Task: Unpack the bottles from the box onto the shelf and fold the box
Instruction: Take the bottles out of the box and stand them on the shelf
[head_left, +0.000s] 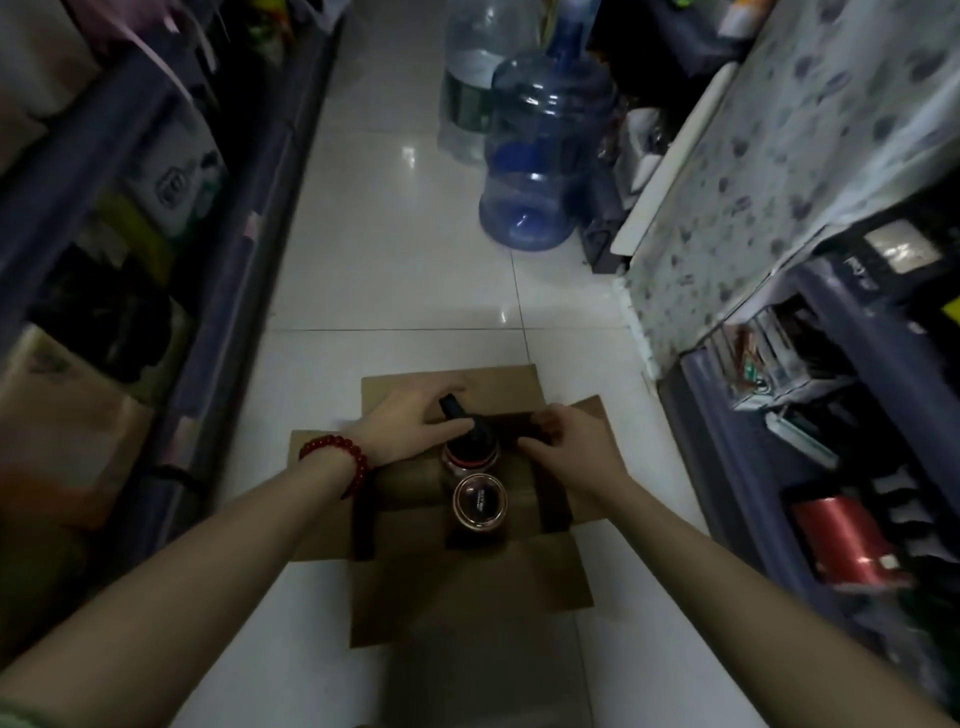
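Note:
An open brown cardboard box (467, 587) stands on the tiled floor with its flaps spread out. Two dark bottles show inside it: the far bottle (470, 451) has a black neck, and the near bottle (479, 501) shows a round dark cap with a reddish rim. My left hand (410, 421), with a red bead bracelet on the wrist, is closed around the far bottle's black top. My right hand (569, 441) rests on the box's right rim with its fingers curled over the edge beside that bottle. The box's interior is mostly in shadow.
Shelves (171, 270) packed with goods run along the left, and another shelf (810, 467) with packets lines the right. Two large blue water jugs (540, 161) stand on the floor ahead. A patterned cloth (779, 171) covers a unit at right.

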